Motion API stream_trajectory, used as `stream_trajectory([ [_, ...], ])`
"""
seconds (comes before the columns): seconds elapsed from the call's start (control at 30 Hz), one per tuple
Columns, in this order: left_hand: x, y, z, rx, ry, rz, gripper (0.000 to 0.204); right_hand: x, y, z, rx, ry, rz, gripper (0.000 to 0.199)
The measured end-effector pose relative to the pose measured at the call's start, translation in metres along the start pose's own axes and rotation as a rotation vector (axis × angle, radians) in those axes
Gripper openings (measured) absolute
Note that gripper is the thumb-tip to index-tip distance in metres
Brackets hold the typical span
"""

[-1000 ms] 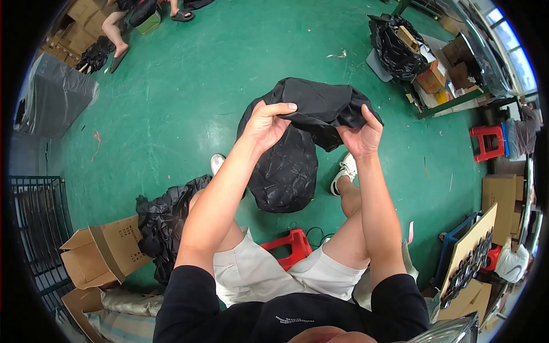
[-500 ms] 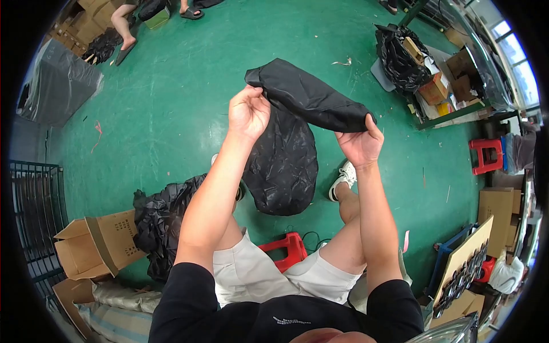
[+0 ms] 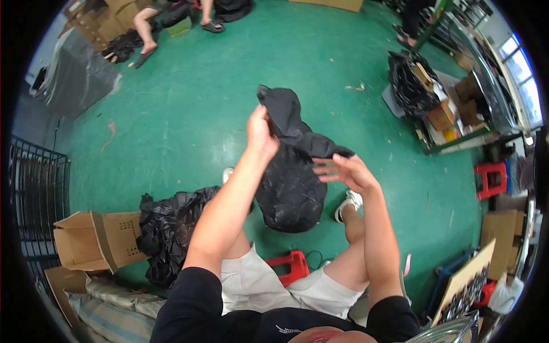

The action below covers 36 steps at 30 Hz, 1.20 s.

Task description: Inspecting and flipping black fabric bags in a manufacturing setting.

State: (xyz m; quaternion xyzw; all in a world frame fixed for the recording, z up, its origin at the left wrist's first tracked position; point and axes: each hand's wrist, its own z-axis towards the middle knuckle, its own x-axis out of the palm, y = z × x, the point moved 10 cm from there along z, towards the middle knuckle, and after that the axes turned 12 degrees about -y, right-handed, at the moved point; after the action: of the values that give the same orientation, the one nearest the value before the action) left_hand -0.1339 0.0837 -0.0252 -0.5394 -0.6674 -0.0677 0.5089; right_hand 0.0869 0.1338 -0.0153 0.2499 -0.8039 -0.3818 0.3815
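Note:
A long piece of black cloth, limp and folded in the middle, hangs in front of me above the floor. My left hand is closed on its left part, the fingers partly hidden behind the cloth. At its right end, my right hand touches the cloth near the thumb, its fingers spread and slightly blurred. I cannot tell what kind of article the cloth is. Below it, between my feet, a bulging black bag rests on the floor, its upper part covered by the cloth.
Crumpled black plastic and an open cardboard box lie to my left. A red stool stands between my legs, another red stool at the right. A cluttered shelf is at far right. Other people's legs show at far left.
The cloth, stretched between both hands before, has sagged and bent in the middle. My right hand has come lower and inward, its fingers spreading. The view has shifted slightly.

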Motion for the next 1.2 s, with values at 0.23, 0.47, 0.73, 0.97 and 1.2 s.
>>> stream_trajectory([
  [0.23, 0.019, 0.001, -0.027, 0.053, 0.051, 0.130, 0.018, -0.046, -0.009, 0.013, -0.032, -0.417, -0.691, 0.021],
  [0.47, 0.067, 0.070, -0.080, 0.082, 0.605, 0.513, 0.013, -0.043, 0.039, 0.007, -0.622, -0.556, -0.432, 0.030],
  [0.73, 0.066, 0.050, -0.067, 0.216, 0.484, 0.682, 0.024, -0.048, 0.065, -0.012, -0.875, -0.759, -0.738, 0.006],
  [0.97, 0.052, 0.025, -0.058, -0.056, 0.305, 0.316, 0.033, -0.032, 0.057, -0.007, -0.768, -0.438, -0.676, 0.014],
  [1.2, 0.051, 0.053, -0.084, -0.271, 0.433, 0.449, 0.037, -0.019, 0.057, -0.007, -0.583, -0.265, -0.262, 0.058],
])
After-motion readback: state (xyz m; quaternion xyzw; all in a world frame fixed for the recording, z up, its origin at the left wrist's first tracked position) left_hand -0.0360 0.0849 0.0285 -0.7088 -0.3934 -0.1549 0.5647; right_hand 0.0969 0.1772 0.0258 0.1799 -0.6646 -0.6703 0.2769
